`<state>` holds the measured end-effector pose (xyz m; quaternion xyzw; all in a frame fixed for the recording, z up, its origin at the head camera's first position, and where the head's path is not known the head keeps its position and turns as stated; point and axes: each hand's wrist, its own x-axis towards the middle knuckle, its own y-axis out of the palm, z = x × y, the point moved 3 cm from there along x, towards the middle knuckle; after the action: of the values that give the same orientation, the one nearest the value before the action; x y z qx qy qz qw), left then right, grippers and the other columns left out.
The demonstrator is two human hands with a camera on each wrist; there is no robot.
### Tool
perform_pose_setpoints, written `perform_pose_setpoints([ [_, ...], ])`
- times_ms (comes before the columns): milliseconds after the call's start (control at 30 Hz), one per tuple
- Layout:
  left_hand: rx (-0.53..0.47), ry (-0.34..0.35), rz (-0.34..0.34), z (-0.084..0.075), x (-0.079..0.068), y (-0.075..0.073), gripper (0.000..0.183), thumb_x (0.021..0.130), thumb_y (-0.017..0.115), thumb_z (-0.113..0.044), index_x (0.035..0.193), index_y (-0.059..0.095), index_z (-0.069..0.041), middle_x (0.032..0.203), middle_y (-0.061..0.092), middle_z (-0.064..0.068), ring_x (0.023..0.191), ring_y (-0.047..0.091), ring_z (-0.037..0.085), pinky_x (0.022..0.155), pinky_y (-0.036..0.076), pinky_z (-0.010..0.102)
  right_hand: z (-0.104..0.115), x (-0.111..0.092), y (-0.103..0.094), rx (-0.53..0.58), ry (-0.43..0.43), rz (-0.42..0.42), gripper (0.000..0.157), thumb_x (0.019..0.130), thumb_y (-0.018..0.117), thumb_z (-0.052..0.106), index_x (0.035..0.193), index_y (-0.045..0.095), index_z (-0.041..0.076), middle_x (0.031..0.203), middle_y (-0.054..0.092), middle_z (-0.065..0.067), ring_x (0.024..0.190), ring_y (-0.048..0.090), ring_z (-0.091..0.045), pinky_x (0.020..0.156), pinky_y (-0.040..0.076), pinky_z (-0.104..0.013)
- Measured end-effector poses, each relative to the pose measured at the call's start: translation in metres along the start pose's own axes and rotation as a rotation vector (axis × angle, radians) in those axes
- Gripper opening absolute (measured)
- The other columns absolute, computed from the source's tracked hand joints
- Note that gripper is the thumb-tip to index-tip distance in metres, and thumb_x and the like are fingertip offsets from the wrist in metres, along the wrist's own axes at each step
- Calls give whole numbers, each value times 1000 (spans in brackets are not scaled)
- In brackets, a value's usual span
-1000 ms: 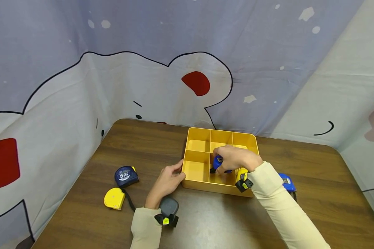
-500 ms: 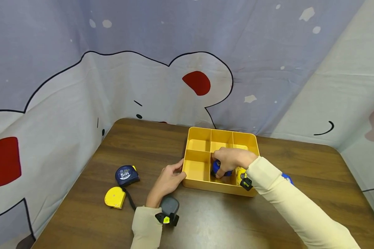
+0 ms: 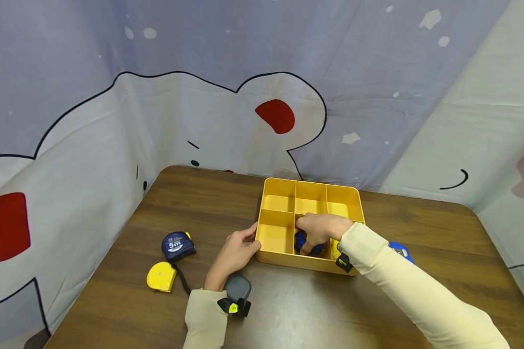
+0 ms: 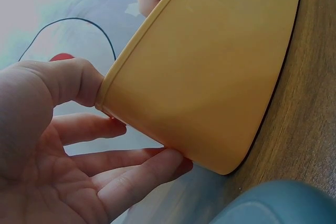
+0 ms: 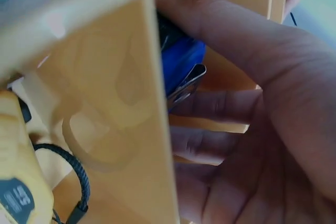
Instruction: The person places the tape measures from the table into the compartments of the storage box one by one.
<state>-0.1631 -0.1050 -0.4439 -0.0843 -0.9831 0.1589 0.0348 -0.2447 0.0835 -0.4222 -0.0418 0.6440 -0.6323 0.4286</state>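
Note:
My right hand [image 3: 319,228] grips a blue tape measure [image 3: 302,238] inside the front middle compartment of a yellow divided box [image 3: 288,260]. In the right wrist view the thumb lies over the blue case [image 5: 181,59], its metal belt clip showing, and the fingers reach below it. A yellow tape measure [image 5: 21,166] with a black cord sits beyond the divider, in the front right compartment. My left hand [image 3: 236,252] holds the box's left side near the front corner. In the left wrist view its thumb is at the rim and its fingers touch the wall [image 4: 210,77].
Left on the wooden table [image 3: 288,310] lie a navy tape measure [image 3: 178,245] marked 5m and a yellow one [image 3: 161,277] with a black strap. A dark grey rounded object [image 3: 237,287] lies beside my left wrist. Another blue tape measure [image 3: 401,250] is partly behind my right sleeve.
My right hand has lowered the blue tape measure deeper into the front middle compartment. The left hand and the box have stayed in place.

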Motion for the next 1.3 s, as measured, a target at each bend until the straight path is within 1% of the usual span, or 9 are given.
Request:
perform_pose_setpoints([
  [133,15,4,3,18,7,2,49,78,50,-7,124,37,-2,110,50,18,90,54,22,70,44,25,1,1,-1,-13,0,32,47,57,71,43,88,53,12,73,48,5,66,48,-11,56,40,-26],
  [267,21,3,6,23,8,3,50,78,50,-9,125,37,-3,111,50,17,90,54,20,70,44,24,2,2,-2,23,38,89,51,55,72,42,90,52,11,75,49,3,61,51,-13,50,43,-26],
  [333,22,5,4,20,7,3,50,77,50,-10,125,37,-2,111,50,17,90,54,19,69,44,24,2,2,-4,55,69,112,53,54,73,42,90,52,11,77,50,1,57,53,-15,46,44,-27],
  [433,6,5,4,9,3,1,49,77,50,-7,124,37,0,110,49,20,90,54,22,70,44,27,3,3,-7,105,113,132,54,51,75,41,89,51,10,79,49,-1,55,54,-18,41,44,-28],
  [567,3,8,3,-8,-4,-1,48,77,49,-4,123,36,3,110,48,22,91,53,27,71,43,30,5,4,-7,109,141,142,50,51,75,39,84,50,11,80,48,-1,59,53,-16,41,44,-28],
  [633,13,10,3,-11,-5,-2,47,78,48,-3,123,36,2,110,48,22,91,53,27,72,43,29,5,4,-6,110,152,146,49,51,76,38,84,50,12,81,47,-1,60,53,-17,41,44,-27],
  [867,12,19,5,-12,-6,-1,47,78,48,-3,123,36,2,109,50,21,90,53,25,71,43,29,8,2,-1,94,182,160,45,54,75,32,86,50,13,81,48,2,62,53,-16,44,45,-26],
  [1067,19,19,4,-12,-6,-2,47,78,48,-3,123,36,4,109,49,21,90,53,23,72,43,29,7,4,0,76,203,165,47,54,76,33,88,51,13,81,48,3,63,53,-16,44,45,-26],
  [1300,26,13,0,-11,-6,-2,47,78,48,-4,123,36,3,109,49,21,91,53,24,72,43,29,5,6,1,105,202,165,51,51,77,34,88,51,12,82,49,2,63,53,-16,46,45,-28],
])
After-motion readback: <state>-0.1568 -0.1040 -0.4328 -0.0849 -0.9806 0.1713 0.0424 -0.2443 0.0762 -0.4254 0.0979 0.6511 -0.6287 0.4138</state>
